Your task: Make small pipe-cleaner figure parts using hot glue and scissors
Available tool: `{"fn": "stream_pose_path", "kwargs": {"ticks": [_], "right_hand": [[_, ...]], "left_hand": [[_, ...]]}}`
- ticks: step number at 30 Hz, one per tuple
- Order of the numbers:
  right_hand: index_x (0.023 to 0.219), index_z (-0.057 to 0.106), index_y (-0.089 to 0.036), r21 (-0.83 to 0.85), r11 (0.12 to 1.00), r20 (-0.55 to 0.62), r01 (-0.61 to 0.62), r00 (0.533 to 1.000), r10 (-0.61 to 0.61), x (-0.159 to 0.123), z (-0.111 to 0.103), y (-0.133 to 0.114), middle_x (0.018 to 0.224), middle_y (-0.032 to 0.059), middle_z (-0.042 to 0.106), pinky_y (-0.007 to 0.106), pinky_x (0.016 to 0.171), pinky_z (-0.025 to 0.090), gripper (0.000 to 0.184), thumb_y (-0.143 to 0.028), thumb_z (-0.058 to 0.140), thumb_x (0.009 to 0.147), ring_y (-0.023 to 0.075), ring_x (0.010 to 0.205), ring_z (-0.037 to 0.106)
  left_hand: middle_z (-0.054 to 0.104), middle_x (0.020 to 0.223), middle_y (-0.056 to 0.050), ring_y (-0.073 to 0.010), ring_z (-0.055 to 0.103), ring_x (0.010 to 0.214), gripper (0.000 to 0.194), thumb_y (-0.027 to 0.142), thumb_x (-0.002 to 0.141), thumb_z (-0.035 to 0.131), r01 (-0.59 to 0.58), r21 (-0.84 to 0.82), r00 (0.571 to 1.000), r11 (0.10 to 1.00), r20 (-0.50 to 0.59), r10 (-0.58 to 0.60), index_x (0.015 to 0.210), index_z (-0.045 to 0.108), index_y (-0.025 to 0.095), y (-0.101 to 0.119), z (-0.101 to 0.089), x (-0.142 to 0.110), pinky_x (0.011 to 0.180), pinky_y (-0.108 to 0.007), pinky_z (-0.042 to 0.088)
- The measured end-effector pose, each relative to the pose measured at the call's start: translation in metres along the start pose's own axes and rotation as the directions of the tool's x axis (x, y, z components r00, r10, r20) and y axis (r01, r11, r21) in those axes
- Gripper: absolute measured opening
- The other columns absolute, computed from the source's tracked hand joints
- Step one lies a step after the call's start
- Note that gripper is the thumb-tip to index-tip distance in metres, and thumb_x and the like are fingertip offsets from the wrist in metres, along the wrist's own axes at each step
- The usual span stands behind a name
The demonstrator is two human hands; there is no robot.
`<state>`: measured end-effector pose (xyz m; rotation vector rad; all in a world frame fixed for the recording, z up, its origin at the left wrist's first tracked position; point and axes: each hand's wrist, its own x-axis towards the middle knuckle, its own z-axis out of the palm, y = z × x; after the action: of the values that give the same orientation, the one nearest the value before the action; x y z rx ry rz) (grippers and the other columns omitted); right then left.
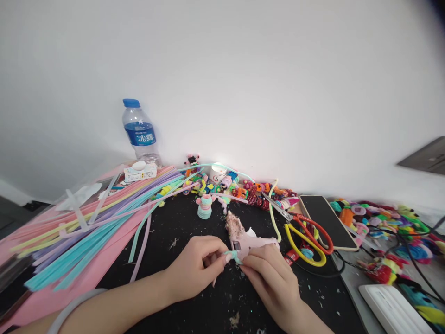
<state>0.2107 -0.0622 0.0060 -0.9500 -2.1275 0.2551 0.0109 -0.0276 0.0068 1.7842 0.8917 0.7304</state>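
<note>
My left hand (208, 262) and my right hand (269, 273) meet over the black work surface, both closed on a short mint-green piece of pipe cleaner (232, 255). Its ends are hidden by my fingertips. Right behind it lies a pale pink glue gun (252, 241), its nozzle end crusted brown and pointing toward the wall; my right hand covers part of its body. A small mint figure (204, 211) with pink ears, wound from pipe cleaner, stands upright beyond my left hand.
Bundled pastel pipe cleaners (100, 227) spread over the left side near a water bottle (141, 132). Scissors (309, 236) with red and yellow handles lie right, beside a phone (328, 222). Small colourful figures (239, 190) line the wall; cables and a white power bank (392, 306) are far right.
</note>
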Motion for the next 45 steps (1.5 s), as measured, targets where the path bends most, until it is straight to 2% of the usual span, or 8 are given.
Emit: {"fn": "stream_pose_path", "kwargs": {"ticks": [4, 9, 15, 27, 33, 45], "right_hand": [[0.106, 0.055, -0.016, 0.008, 0.999, 0.036, -0.033, 0.999, 0.033, -0.0023, 0.0017, 0.0028, 0.088, 0.0074, 0.061, 0.030, 0.067, 0.045, 0.028, -0.004, 0.058, 0.081, 0.0180, 0.078, 0.056], [0.100, 0.057, -0.017, -0.045, 0.998, 0.060, -0.051, 0.997, 0.053, 0.0003, 0.0025, 0.0028, 0.080, 0.0061, 0.060, 0.032, 0.064, 0.045, 0.020, -0.007, 0.056, 0.083, 0.0185, 0.074, 0.055], [0.098, 0.058, -0.017, 0.013, 0.999, 0.071, -0.052, 0.996, 0.051, -0.0001, 0.0010, 0.0000, 0.082, 0.0069, 0.060, 0.030, 0.065, 0.047, 0.019, -0.004, 0.052, 0.085, 0.0177, 0.076, 0.055], [0.100, 0.059, -0.016, 0.084, 0.993, 0.032, -0.078, 0.997, 0.076, 0.0029, -0.0001, -0.0001, 0.085, 0.0072, 0.058, 0.027, 0.067, 0.049, 0.020, -0.005, 0.051, 0.086, 0.0171, 0.077, 0.056], [0.090, 0.060, -0.017, 0.069, 0.988, 0.031, -0.140, 0.990, 0.138, 0.0028, -0.0002, 0.0007, 0.078, 0.0048, 0.056, 0.027, 0.062, 0.047, 0.010, -0.011, 0.052, 0.087, 0.0162, 0.071, 0.055], [0.086, 0.062, -0.017, 0.052, 0.992, 0.094, -0.118, 0.989, 0.112, 0.0035, -0.0005, 0.0001, 0.074, 0.0044, 0.054, 0.026, 0.058, 0.044, 0.013, -0.013, 0.050, 0.088, 0.0159, 0.068, 0.052]], "left_hand": [[0.049, 0.064, 0.002, -0.0071, 0.051, 0.047, 0.022, 0.026, 0.087, 0.046, 0.002, -0.010, 1.000, 1.000, -0.022, -0.003, 0.071, 0.056, 0.013, -0.0004, -0.0002, 0.0008, 0.045, -0.017, 0.041], [0.049, 0.063, 0.002, -0.0068, 0.050, 0.047, 0.021, 0.024, 0.086, 0.047, -0.025, 0.035, 0.999, 0.999, -0.037, 0.027, 0.072, 0.056, 0.013, 0.0011, -0.0011, 0.0009, 0.046, -0.017, 0.040], [0.049, 0.062, 0.002, -0.0080, 0.047, 0.051, 0.020, 0.020, 0.085, 0.047, -0.085, 0.126, 0.996, 0.988, -0.023, 0.088, 0.070, 0.057, 0.013, 0.0026, -0.0023, 0.0006, 0.049, -0.018, 0.037], [0.047, 0.062, 0.002, -0.0088, 0.045, 0.055, 0.016, 0.016, 0.084, 0.047, -0.159, 0.188, 0.987, 0.969, 0.042, 0.153, 0.071, 0.057, 0.014, 0.0039, -0.0043, 0.0026, 0.051, -0.018, 0.036], [0.047, 0.062, 0.003, -0.0089, 0.046, 0.054, 0.017, 0.017, 0.084, 0.047, -0.155, 0.170, 0.987, 0.973, 0.067, 0.146, 0.071, 0.056, 0.015, 0.0040, -0.0071, 0.0041, 0.051, -0.018, 0.035], [0.047, 0.062, 0.003, -0.0096, 0.044, 0.055, 0.016, 0.018, 0.084, 0.046, -0.201, 0.200, 0.963, 0.959, 0.218, 0.156, 0.070, 0.054, 0.016, 0.0050, -0.0064, 0.0017, 0.056, -0.020, 0.036]]}}
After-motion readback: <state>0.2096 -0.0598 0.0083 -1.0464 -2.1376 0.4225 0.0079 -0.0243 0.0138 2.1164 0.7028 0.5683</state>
